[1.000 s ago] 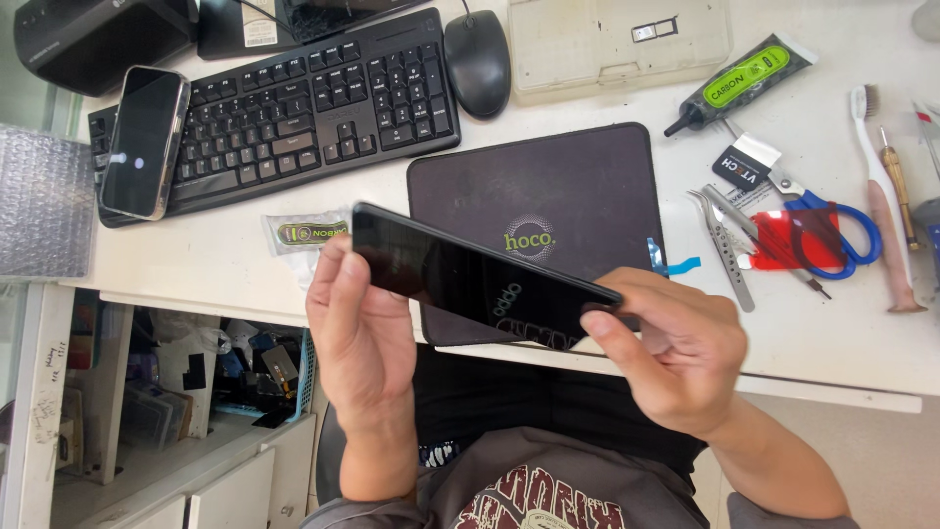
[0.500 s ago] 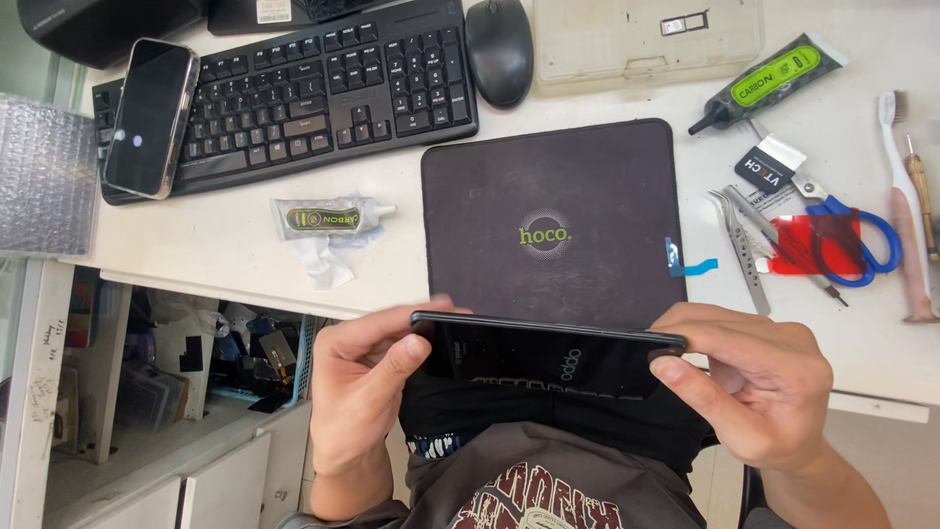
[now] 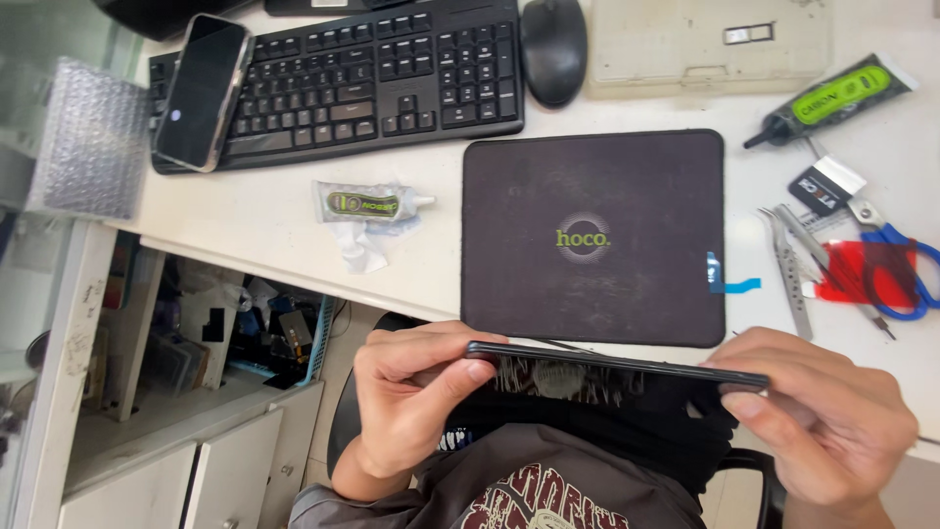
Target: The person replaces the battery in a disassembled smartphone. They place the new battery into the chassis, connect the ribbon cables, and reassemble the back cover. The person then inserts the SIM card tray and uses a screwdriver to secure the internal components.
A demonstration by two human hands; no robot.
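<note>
Both my hands hold a black smartphone [image 3: 607, 372] level above my lap, just in front of the white desk edge. My left hand [image 3: 416, 392] grips its left end with the thumb along the top edge. My right hand [image 3: 827, 416] pinches its right end. The phone is tilted nearly edge-on, and its glossy face reflects my shirt. A dark mat [image 3: 592, 235] lies on the desk right behind the phone.
A black keyboard [image 3: 343, 83] with a second phone [image 3: 201, 90] on its left end, and a mouse [image 3: 553, 49] sit at the back. A small glue tube [image 3: 367, 203] lies left of the mat. Glue tube [image 3: 832, 98], tweezers [image 3: 788, 269] and scissors [image 3: 896, 274] lie right.
The phone has come down from over the mat toward my lap and tipped from slanted to level, nearly edge-on. Both hands kept their hold on its ends.
</note>
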